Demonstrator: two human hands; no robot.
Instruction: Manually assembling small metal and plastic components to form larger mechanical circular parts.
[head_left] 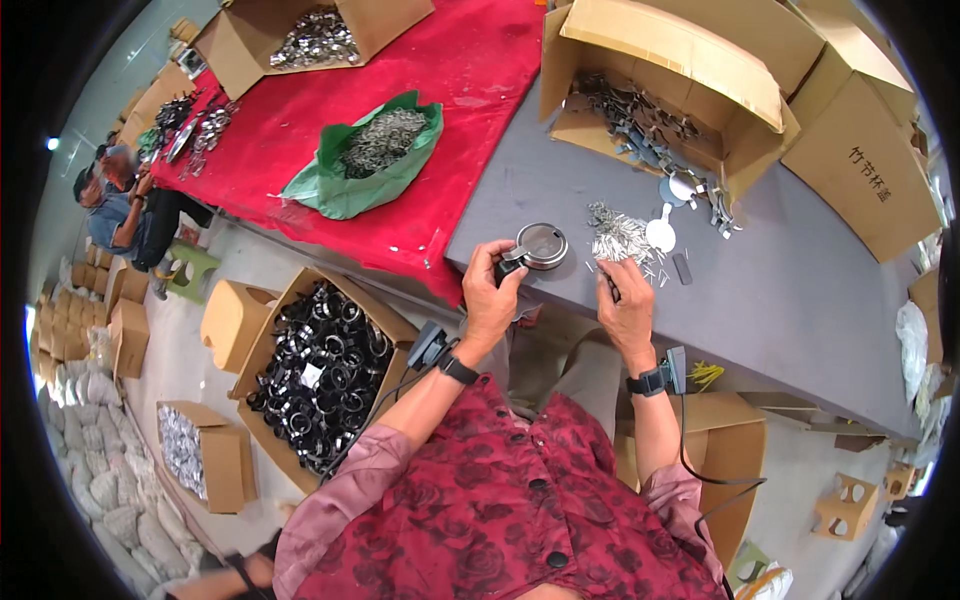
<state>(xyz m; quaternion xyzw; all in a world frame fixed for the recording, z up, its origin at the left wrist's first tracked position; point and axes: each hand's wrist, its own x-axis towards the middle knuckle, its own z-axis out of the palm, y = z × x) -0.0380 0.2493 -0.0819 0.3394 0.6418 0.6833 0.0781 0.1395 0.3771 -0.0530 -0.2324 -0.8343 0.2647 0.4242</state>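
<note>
My left hand [488, 300] grips a round metal cup lid [543, 246] by its black handle, over the near edge of the grey table. The lid's disc has a shiny rim and points away from me. My right hand [627, 305] is closed in a pinch just in front of a pile of small silver pins [620, 238]. A small dark thing shows at its fingertips, too hidden to name. Beside the pins lie a pale round flap with a tab [660, 234] and a small dark grey bar [682, 268].
An open carton [690, 55] of metal flaps lies tipped on the grey table [800, 300]. On the red cloth [480, 80] rests a green bag [350, 200] of metal parts. A carton of black-handled rings [320, 370] stands at my left. Another person [120, 215] sits far left.
</note>
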